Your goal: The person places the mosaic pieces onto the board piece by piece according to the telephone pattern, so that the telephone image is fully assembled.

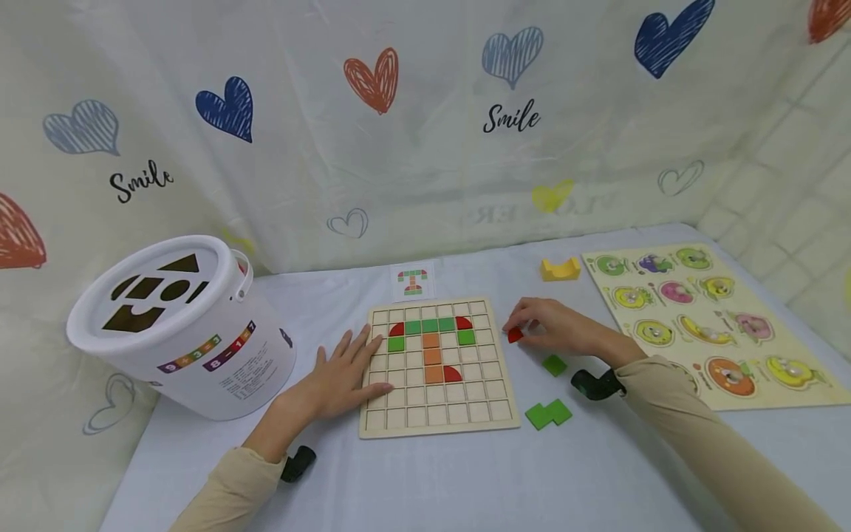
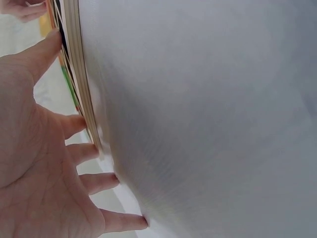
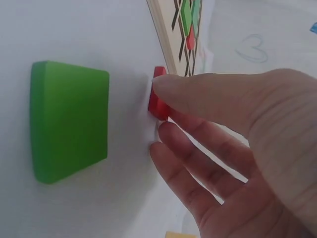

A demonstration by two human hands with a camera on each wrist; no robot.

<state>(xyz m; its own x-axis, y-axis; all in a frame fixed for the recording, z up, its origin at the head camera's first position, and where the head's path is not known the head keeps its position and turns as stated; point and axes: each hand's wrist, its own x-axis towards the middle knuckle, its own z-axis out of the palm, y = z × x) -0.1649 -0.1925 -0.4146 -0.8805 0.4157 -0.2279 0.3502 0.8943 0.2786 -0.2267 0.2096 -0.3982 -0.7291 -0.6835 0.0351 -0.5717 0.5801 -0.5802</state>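
My left hand (image 1: 332, 380) lies with fingers spread on the left edge of a wooden grid board (image 1: 439, 431); in the left wrist view its thumb and some fingertips touch the board's side. Just right of the board, my right hand (image 1: 557, 329) pinches a red quarter-circle piece (image 3: 157, 101) between thumb and finger, close to the tabletop. Set in the grid are green squares (image 1: 431, 325), a column of orange squares (image 1: 433, 357) and several red quarter-circles (image 1: 452, 374). A loose green square (image 3: 74, 119) lies beside the right hand.
Two more green squares (image 1: 549, 414) lie right of the board. Behind it is a pattern card (image 1: 413, 283). A white lidded bucket (image 1: 253, 369) stands left, a yellow block (image 1: 561, 270) sits at the back, and a fruit puzzle board (image 1: 671, 321) lies to the right.
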